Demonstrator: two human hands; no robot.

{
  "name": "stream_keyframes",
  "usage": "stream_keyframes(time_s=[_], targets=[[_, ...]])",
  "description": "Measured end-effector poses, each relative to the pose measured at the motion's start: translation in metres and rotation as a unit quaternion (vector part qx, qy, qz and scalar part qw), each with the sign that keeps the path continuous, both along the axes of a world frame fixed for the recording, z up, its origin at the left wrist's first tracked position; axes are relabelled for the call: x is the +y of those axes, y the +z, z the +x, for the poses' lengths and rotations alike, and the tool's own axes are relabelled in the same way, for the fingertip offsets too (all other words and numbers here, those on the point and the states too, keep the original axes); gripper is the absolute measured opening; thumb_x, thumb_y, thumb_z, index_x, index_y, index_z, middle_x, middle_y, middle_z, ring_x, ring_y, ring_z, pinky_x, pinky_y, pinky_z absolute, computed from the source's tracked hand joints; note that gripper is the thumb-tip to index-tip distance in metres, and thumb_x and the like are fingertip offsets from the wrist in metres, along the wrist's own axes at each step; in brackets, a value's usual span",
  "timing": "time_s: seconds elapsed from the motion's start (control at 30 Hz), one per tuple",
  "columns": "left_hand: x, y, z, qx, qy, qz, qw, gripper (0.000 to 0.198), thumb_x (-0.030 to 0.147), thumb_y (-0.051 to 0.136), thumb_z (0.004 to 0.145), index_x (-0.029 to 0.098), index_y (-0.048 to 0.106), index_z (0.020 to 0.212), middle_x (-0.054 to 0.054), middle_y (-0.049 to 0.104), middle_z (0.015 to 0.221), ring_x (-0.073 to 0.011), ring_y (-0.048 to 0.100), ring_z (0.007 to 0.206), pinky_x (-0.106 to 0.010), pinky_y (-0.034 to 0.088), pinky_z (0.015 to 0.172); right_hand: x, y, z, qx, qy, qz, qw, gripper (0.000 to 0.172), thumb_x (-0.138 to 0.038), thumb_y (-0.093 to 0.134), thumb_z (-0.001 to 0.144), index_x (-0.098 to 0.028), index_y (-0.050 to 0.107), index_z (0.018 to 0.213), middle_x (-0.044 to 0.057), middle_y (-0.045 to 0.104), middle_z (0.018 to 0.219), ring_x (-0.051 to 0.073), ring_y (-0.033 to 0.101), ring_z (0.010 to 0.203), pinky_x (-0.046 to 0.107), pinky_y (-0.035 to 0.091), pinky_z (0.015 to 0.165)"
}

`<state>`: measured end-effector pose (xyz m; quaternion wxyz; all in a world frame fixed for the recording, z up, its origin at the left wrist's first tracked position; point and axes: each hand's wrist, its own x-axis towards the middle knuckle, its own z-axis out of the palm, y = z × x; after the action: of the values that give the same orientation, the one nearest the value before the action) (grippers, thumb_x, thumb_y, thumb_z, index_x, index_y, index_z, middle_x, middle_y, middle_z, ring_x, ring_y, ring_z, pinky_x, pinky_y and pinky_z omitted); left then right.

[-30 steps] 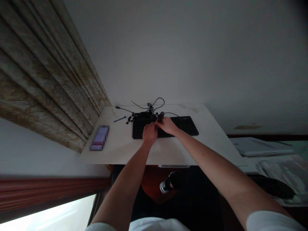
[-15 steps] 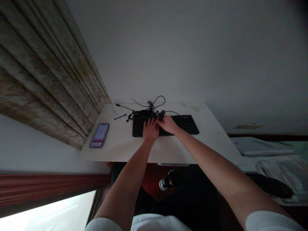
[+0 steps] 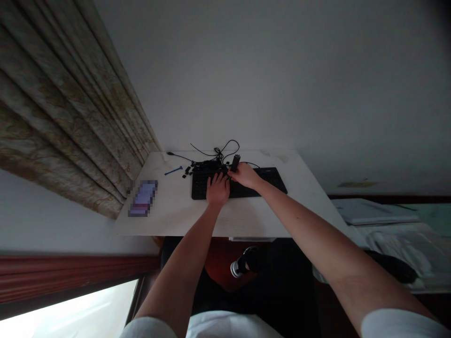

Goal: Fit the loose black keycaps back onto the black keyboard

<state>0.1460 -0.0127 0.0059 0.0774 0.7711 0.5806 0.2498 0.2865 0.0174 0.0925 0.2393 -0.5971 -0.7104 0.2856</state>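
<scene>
A black keyboard (image 3: 275, 180) lies lengthwise on the white desk, its middle covered by my hands. My left hand (image 3: 217, 189) rests on it with its fingers spread, holding nothing. Just right of it, my right hand (image 3: 245, 176) is closed on a short black bar-shaped tool (image 3: 235, 163) that stands tilted up over the keys. Its lower end is hidden by my fingers, and its exact kind is too small to make out. Behind the keyboard lies a pile of loose black keycaps (image 3: 207, 165), with several scattered at its left.
A thin black cable (image 3: 230, 142) loops at the back of the desk. To the left are a blue stick-like tool (image 3: 174, 170) and a blurred phone (image 3: 143, 197). Patterned curtains (image 3: 88, 108) hang at the left; papers (image 3: 377, 211) lie off to the right.
My right hand has lifted slightly and turned the black tool more upright. My left hand stays flat on the keyboard. The whole view has shifted a little.
</scene>
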Motion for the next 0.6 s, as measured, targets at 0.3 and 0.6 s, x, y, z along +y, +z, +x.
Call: stream_keyframes(time_s=[0.3, 0.6], targets=[[-0.001, -0.002, -0.006, -0.052, -0.008, 0.017, 0.998, 0.030, 0.017, 0.050, 0.095, 0.018, 0.067, 0.120, -0.009, 0.069, 0.127, -0.0210, 0.060, 0.123, -0.041, 0.042, 0.114, -0.019, -0.034, 0.107, 0.258, -0.350, 0.128, 0.891, 0.022, -0.034, 0.065, 0.085, -0.012, 0.066, 0.084, 0.010, 0.072, 0.073, 0.017, 0.070, 0.061, 0.024, 0.055, 0.054], [0.000, -0.002, -0.003, -0.022, -0.020, 0.047, 0.998, 0.026, 0.015, 0.050, 0.094, 0.021, 0.067, 0.113, -0.008, 0.069, 0.122, -0.0232, 0.061, 0.118, -0.043, 0.044, 0.109, -0.052, -0.075, 0.178, 0.298, -0.517, 0.124, 0.793, 0.016, -0.033, 0.054, 0.077, -0.022, 0.050, 0.066, -0.002, 0.052, 0.049, 0.014, 0.053, 0.044, 0.024, 0.041, 0.042]])
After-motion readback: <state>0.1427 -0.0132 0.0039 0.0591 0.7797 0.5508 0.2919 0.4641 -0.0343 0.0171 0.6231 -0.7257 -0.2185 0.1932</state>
